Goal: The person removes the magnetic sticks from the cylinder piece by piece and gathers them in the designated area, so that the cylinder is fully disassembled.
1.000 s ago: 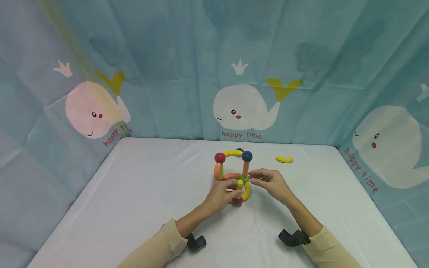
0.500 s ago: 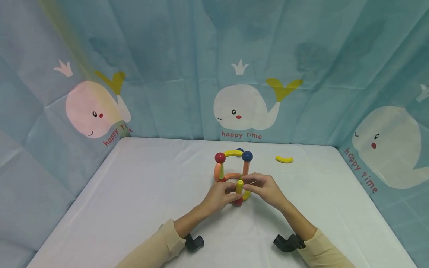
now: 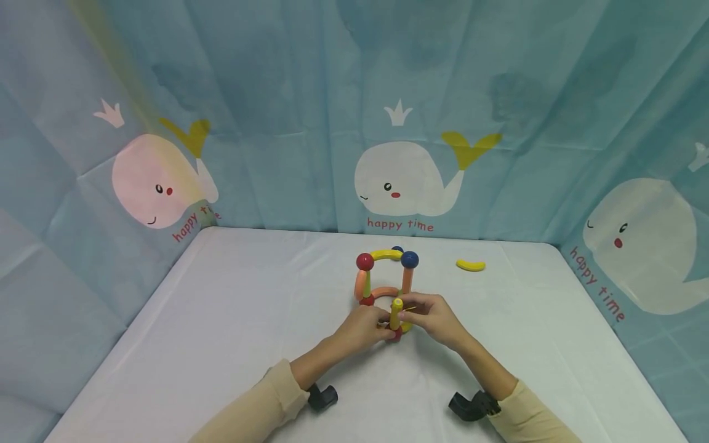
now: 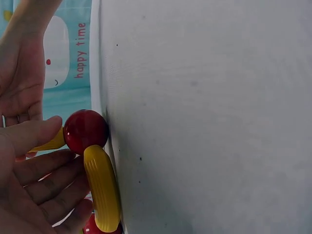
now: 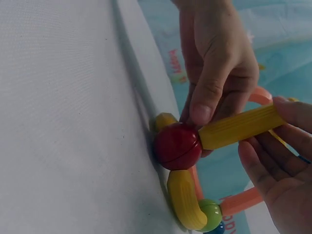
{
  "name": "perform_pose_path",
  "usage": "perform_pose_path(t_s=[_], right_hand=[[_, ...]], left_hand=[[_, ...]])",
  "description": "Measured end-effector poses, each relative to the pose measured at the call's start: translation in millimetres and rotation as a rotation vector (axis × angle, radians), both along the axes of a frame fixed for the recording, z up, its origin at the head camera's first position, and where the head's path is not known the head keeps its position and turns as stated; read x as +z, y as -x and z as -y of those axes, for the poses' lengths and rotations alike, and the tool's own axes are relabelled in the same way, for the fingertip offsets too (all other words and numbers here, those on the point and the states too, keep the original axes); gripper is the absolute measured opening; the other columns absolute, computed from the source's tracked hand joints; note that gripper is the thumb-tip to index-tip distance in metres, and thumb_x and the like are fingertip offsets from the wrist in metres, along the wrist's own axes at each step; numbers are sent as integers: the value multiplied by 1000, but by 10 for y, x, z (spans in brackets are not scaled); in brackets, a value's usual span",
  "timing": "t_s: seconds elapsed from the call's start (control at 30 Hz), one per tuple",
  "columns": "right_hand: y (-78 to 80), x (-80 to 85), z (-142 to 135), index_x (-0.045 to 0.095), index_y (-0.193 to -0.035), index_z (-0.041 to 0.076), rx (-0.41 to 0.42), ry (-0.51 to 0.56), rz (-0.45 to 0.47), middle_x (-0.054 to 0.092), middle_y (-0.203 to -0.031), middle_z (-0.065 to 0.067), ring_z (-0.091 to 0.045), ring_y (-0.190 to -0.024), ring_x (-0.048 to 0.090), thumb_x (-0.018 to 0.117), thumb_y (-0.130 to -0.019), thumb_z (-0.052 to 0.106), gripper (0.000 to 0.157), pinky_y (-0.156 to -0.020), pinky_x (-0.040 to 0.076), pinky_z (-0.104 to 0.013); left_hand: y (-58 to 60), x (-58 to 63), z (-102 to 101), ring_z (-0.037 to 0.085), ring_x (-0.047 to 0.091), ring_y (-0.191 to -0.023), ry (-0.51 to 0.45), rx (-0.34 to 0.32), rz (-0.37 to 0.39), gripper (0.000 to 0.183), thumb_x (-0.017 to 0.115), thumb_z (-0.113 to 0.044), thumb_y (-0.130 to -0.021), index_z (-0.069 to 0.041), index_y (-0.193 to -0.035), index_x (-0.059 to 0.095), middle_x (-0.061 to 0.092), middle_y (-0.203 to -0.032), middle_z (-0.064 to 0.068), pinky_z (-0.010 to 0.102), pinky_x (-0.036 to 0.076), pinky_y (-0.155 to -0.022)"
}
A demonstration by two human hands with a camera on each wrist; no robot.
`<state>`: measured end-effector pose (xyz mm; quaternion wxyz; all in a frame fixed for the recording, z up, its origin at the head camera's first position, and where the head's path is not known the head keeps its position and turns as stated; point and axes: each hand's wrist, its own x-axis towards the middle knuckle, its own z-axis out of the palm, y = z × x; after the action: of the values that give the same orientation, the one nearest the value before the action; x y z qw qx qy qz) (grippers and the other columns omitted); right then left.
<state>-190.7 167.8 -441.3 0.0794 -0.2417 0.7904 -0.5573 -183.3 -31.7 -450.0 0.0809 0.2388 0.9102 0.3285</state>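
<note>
A magnetic stick-and-ball frame stands mid-table, with a red ball (image 3: 365, 261) and a blue ball (image 3: 410, 259) at its upper corners. At its near corner, a straight yellow stick (image 3: 396, 314) rises from a lower red ball (image 5: 178, 146). My left hand (image 3: 362, 329) holds that lower ball where the stick meets it, thumb on one side and fingers behind. My right hand (image 3: 437, 317) pinches the stick near its upper end. A curved yellow stick (image 4: 103, 190) runs from the lower ball; another curved piece leads to a green ball (image 5: 210, 214).
A loose curved yellow stick (image 3: 471, 265) lies at the back right of the white-covered table (image 3: 266, 277). A blue curtain (image 3: 277, 154) with printed whales hangs behind and at the sides. Black wrist mounts (image 3: 473, 406) sit below both forearms.
My right hand has moved left from beside the frame to the upright yellow stick and now pinches it. My left hand has slid down from the stick to the lower red ball.
</note>
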Motion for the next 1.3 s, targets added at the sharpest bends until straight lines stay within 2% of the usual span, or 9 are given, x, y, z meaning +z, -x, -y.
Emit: perform_pose_path(t_s=[0.13,0.3,0.57,0.77,1.07,1.3], right_hand=[[2,-17,5,65,-118,-3,7,5,26,68,-114,-22,-19,-104,66,68,-91,12,32,-88,52,-18],[-2,-33,13,63,-120,-5,14,3,43,68,-115,-23,-30,-106,66,68,-91,13,34,-88,53,-18],[-23,-58,26,62,-119,-7,1,14,19,68,-114,-21,-8,-101,66,67,-91,13,35,-88,52,-18],[-29,-61,30,63,-119,-5,-25,0,-1,69,-113,-19,-11,-101,66,66,-92,15,34,-88,53,-18],[-34,-64,36,60,-122,-7,-44,-1,-19,70,-111,-18,1,-102,62,63,-94,16,36,-89,52,-18],[-34,-73,48,59,-122,-8,-47,5,-38,69,-109,-18,-4,-101,62,62,-95,15,36,-88,52,-18]], left_hand=[[2,3,-8,2,55,-69,26,-13,4,21,77,-21,-84,-9,-101,77,76,-86,-3,13,48,-67],[11,6,-14,1,54,-66,41,-20,0,20,77,-21,-84,-8,-99,77,75,-82,-2,12,47,-67],[7,14,-30,1,56,-69,74,-14,-24,18,77,-20,-84,-8,-97,77,74,-80,-3,13,50,-69],[9,22,-42,2,58,-71,93,-5,-28,19,78,-20,-83,-7,-97,77,74,-79,-3,15,50,-69],[13,26,-50,2,56,-69,96,0,-22,20,78,-21,-83,-8,-97,77,74,-79,-3,15,50,-69],[5,33,-52,2,56,-69,93,1,-21,20,78,-20,-83,-8,-98,77,75,-80,-3,15,49,-69]])
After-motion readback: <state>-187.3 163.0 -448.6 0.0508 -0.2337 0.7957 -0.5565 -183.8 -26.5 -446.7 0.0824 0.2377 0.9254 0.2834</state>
